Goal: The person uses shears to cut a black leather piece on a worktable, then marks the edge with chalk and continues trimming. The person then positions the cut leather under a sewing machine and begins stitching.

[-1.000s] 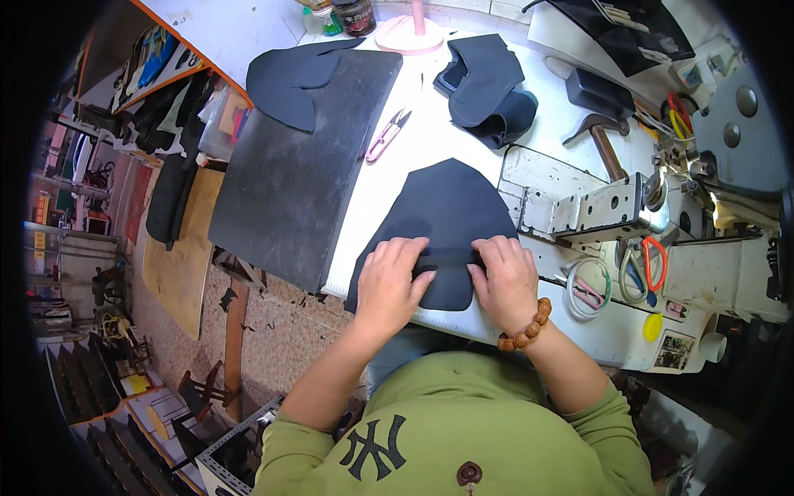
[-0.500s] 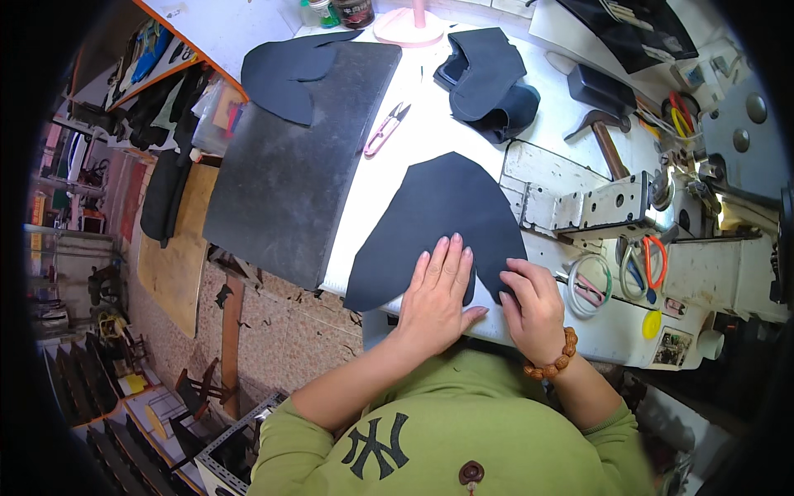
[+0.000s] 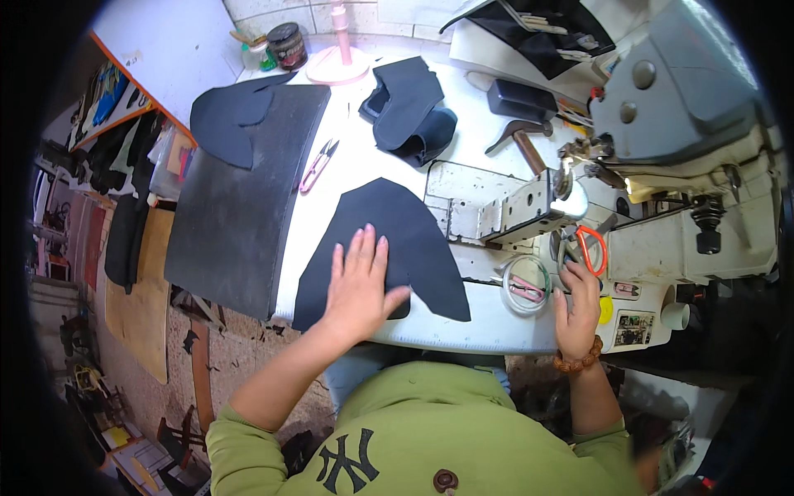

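Note:
A curved, notched piece of black sheet material (image 3: 385,213) lies flat on the white worktable (image 3: 447,341) in front of me. My left hand (image 3: 356,289) rests on its left part, palm down with fingers stretched out. Over at the right, my right hand (image 3: 578,307) is beside a round clear dish and reaches the scissors (image 3: 595,250) with orange-red on the handle. Its fingers are extended and slightly bent, the tips at the handle loops; no closed grip shows. The round clear dish (image 3: 524,311) has a small pink-handled tool in it.
A sewing machine (image 3: 678,107) with a projecting arm (image 3: 529,211) stands on the right, a hammer (image 3: 526,151) behind it. Pink thread snips (image 3: 315,173) lie near a dark board (image 3: 236,207). More black pieces (image 3: 407,103) sit at the back, near a pink stand (image 3: 337,66).
My right hand has left the black piece's right edge and moved right to the scissors. My left hand stays flat on the piece. The whole view has shifted.

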`<action>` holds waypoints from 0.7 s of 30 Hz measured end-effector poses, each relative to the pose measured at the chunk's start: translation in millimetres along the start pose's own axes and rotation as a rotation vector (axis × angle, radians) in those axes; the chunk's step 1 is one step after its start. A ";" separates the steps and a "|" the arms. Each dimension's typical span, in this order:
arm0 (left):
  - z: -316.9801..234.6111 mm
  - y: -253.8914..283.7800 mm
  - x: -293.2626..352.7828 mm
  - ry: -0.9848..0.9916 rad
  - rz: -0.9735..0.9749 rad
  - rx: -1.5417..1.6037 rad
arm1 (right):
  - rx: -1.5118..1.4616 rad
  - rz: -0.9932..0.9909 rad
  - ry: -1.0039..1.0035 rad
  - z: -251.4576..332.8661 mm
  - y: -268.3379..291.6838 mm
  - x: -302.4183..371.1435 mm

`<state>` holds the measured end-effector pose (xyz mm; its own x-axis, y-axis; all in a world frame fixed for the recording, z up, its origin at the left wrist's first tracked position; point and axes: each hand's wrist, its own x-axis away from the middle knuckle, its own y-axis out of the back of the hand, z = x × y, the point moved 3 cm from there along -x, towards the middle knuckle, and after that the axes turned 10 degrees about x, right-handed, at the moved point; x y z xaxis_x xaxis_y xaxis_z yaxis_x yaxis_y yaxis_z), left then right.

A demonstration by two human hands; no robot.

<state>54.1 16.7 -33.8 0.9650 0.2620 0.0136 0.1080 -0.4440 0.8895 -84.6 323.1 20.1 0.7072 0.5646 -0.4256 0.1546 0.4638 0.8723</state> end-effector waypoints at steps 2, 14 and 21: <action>7.5 17.5 -21.3 -0.043 -0.136 0.116 | -0.032 -0.019 -0.099 -11.5 -0.9 2.6; 25.7 56.8 -146.2 0.159 0.414 -0.037 | 0.265 0.124 -0.244 -100.8 -18.1 18.2; -66.3 163.1 -80.0 -0.358 0.168 0.127 | 0.585 0.329 -0.224 -102.5 -37.9 -2.7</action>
<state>-21.3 -19.8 140.5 0.9914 -0.1283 -0.0258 -0.0515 -0.5635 0.8245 -163.1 374.0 -36.5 0.8961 0.4293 -0.1126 0.2095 -0.1855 0.9601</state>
